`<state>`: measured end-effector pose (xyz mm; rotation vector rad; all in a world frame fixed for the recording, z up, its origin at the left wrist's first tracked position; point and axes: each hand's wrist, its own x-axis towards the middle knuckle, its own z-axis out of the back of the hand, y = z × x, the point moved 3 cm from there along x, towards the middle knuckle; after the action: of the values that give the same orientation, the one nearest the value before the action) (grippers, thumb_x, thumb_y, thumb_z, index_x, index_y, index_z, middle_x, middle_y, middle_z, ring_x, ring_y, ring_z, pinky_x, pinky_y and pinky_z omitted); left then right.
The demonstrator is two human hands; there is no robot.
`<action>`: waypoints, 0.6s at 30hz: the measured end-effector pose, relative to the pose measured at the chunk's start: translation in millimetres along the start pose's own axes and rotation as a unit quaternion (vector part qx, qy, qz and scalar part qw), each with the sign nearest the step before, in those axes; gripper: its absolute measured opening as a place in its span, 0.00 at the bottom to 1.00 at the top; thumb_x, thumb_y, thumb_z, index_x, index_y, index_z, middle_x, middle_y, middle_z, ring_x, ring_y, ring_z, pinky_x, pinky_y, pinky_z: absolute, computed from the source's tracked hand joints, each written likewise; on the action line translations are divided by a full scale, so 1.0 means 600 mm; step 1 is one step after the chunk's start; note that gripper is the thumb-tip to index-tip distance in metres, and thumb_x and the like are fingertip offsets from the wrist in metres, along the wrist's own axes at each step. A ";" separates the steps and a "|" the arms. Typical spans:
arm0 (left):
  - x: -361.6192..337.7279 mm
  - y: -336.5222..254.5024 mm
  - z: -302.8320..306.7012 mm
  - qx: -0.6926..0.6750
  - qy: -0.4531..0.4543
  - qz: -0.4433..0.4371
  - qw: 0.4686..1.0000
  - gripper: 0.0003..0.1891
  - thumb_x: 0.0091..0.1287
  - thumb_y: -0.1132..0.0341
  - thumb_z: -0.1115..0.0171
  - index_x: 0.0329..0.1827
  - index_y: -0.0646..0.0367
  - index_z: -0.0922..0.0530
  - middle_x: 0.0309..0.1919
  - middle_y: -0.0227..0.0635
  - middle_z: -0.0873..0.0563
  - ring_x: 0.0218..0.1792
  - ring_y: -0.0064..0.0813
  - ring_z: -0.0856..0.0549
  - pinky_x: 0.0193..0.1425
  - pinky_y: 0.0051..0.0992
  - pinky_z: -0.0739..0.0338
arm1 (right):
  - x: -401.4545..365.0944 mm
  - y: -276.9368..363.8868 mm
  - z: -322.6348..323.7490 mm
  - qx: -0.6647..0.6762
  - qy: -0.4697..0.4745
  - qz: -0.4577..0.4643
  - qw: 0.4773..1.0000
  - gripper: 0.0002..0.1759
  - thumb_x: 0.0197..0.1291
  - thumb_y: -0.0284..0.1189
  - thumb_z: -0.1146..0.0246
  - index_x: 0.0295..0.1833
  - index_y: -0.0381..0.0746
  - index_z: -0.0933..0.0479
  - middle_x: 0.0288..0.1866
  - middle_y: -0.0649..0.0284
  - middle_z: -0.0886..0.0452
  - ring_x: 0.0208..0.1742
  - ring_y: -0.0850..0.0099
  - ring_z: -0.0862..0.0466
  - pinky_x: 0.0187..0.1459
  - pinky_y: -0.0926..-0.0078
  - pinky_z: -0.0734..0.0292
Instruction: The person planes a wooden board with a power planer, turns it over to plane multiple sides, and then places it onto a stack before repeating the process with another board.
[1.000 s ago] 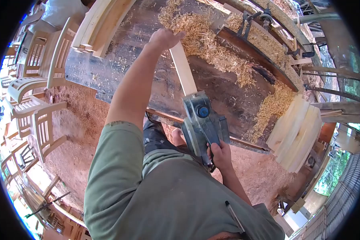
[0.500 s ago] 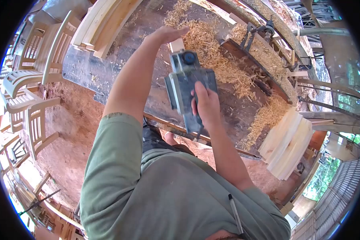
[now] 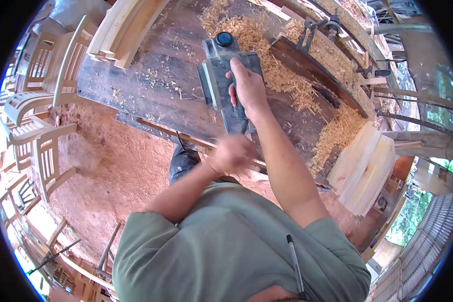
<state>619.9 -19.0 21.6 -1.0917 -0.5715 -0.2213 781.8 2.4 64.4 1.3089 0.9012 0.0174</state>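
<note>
My right hand (image 3: 249, 89) is wrapped round the handle of a dark electric hand planer (image 3: 221, 83) with a blue-centred knob (image 3: 224, 39) at its far end. The planer is over the dark workbench (image 3: 156, 93); whatever lies beneath it is mostly hidden. My left hand (image 3: 235, 155), smeared by motion, is near the bench's front edge, just behind the planer. Its fingers are too blurred to read.
Pale boards are stacked at the bench's far left (image 3: 128, 30), and more planks (image 3: 362, 168) lie at the right. Wood shavings (image 3: 274, 68) are heaped past the planer beside a dark beam (image 3: 319, 75). Wooden chairs (image 3: 50, 70) stand on the left.
My left hand has come back from beyond the planer's front end to near my body. In view, the planer has shifted up and slightly left, with my right hand still gripping it.
</note>
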 end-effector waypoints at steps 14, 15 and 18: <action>-0.029 0.070 -0.184 -0.011 0.135 0.091 0.987 0.10 0.55 0.63 0.38 0.36 0.57 0.15 0.30 0.41 0.13 0.44 0.42 0.14 0.71 0.48 0.33 | 0.109 0.074 -0.055 -0.036 -0.013 0.040 0.998 0.31 0.68 0.56 0.39 0.34 0.35 0.24 0.17 0.64 0.26 0.12 0.75 0.30 0.13 0.75 0.38; -0.027 0.070 -0.187 -0.010 0.138 0.092 0.986 0.10 0.55 0.63 0.38 0.36 0.57 0.15 0.30 0.41 0.13 0.44 0.42 0.14 0.71 0.48 0.33 | 0.131 0.088 -0.065 -0.038 -0.011 0.055 0.998 0.31 0.67 0.56 0.39 0.34 0.35 0.24 0.17 0.63 0.26 0.12 0.74 0.29 0.13 0.75 0.38; -0.022 0.066 -0.168 0.009 0.163 0.096 0.982 0.08 0.58 0.63 0.37 0.32 0.57 0.15 0.31 0.41 0.13 0.40 0.45 0.14 0.64 0.45 0.26 | 0.193 0.121 -0.095 -0.020 0.006 0.090 0.996 0.32 0.67 0.57 0.38 0.38 0.33 0.23 0.17 0.64 0.26 0.12 0.74 0.29 0.14 0.75 0.37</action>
<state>659.3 -91.3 -49.5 -1.0580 -0.1720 -0.2198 860.6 127.6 61.1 1.3505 0.7861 0.1827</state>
